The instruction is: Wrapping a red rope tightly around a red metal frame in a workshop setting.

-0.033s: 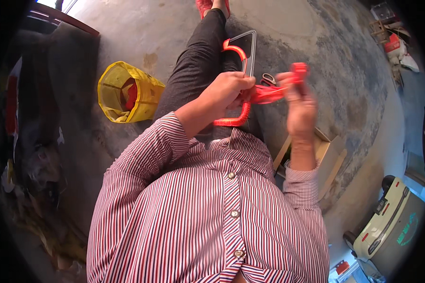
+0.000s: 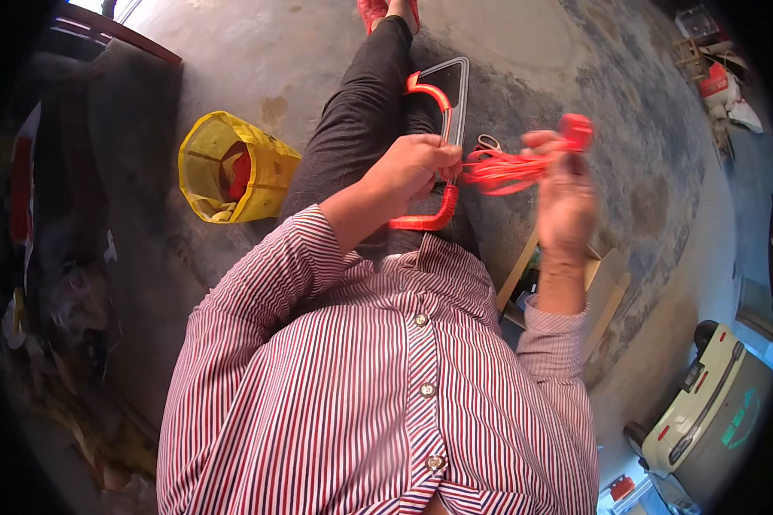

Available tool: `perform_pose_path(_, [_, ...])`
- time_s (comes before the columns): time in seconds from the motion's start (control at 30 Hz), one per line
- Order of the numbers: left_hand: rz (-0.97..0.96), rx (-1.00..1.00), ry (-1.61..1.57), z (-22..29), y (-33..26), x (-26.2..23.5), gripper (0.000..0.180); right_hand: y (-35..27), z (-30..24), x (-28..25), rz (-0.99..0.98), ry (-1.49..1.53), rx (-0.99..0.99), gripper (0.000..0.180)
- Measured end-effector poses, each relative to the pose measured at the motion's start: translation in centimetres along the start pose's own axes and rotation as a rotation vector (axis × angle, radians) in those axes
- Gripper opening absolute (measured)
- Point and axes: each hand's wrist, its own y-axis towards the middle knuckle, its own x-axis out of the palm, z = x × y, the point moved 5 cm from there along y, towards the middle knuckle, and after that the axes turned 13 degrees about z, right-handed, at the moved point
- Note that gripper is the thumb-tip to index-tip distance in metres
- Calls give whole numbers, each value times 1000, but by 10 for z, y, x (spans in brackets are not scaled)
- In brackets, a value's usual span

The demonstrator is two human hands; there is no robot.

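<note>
Across my thighs lies a grey rounded rectangular frame (image 2: pixel 464 90), partly wrapped in glossy red-orange strip (image 2: pixel 445 209). My left hand (image 2: pixel 416 165) is closed around the frame's right side, its thumb and fingers pinching where the strip meets it. Off to the right, my right hand (image 2: pixel 563 193), blurred by motion, grips a bundle of thin red strips (image 2: pixel 511 170). The loose strands stretch between the two hands, and a thicker red end (image 2: pixel 577 131) sticks up above the right hand. Part of the frame is hidden behind my left hand.
A yellow bag (image 2: pixel 270 167) with red and pale items inside stands left of my leg. Scissors (image 2: pixel 488 143) lie on the floor behind the strips. An open cardboard box (image 2: pixel 605 275) sits by my right forearm. A greenish wheeled case (image 2: pixel 696 399) is at lower right.
My right hand has moved to the right with the red bundle, widening the span of strands between my hands. My left hand stays almost in place on the frame.
</note>
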Motion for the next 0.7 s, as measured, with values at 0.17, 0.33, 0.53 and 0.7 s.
perform_pose_path(0.17, [180, -208, -5, -44, 10, -8, 17, -4, -73, -32, -288, 501, 165, 24])
perform_pose_path(0.33, [214, -325, 45, -49, 29, -12, 17, -58, -88, -42, -302, 116, 202, 24])
perform_pose_path(0.53, [39, -312, -88, -52, 22, -1, 21, -49, -128, -143, 98, 390, -33, 24])
perform_pose_path(0.7, [460, 515, 298, -71, 32, -34, 19, -41, -39, -122, 229, 590, 191, 30])
